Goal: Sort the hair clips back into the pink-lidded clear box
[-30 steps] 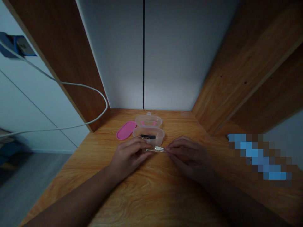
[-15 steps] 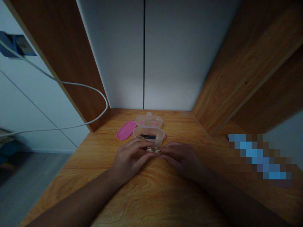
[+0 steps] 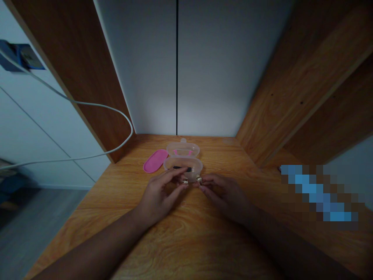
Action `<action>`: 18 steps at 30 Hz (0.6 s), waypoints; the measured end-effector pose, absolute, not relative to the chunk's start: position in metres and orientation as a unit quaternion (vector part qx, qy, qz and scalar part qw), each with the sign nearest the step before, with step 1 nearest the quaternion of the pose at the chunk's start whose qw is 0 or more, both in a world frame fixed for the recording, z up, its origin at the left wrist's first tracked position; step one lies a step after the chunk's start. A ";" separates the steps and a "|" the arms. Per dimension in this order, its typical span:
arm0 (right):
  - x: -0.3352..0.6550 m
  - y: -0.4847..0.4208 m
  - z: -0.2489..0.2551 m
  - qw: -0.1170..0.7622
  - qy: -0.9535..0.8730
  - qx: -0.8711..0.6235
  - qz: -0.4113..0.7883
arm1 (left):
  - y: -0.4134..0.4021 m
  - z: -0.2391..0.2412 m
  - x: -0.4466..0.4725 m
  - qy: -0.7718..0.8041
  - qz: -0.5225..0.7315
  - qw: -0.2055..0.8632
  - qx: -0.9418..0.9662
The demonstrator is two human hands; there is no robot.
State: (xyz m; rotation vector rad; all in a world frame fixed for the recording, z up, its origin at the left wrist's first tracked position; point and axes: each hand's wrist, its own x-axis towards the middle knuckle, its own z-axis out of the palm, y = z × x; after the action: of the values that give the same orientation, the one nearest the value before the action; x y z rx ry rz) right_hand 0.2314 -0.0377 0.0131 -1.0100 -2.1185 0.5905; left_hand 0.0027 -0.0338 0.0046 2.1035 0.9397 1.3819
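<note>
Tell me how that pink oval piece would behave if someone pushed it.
The pink oval piece would probably slide rather than roll, since it lies flat on the tabletop. It looks thin, so it's likely light.

Wood-grained tabletop (image 3: 180, 245) beneath an open translucent box (image 3: 199, 165) and pink oval piece (image 3: 155, 161).
</note>
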 end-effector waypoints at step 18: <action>0.216 -0.032 0.011 0.481 -0.639 -0.369 0.473 | -0.034 0.002 0.006 0.308 0.481 0.523 0.632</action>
State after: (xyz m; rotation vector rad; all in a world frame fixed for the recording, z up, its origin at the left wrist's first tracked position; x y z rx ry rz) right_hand 0.2158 -0.0324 0.0107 -0.8995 -1.5583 1.1533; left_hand 0.0061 -0.0340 0.0023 1.5138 0.7384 1.1514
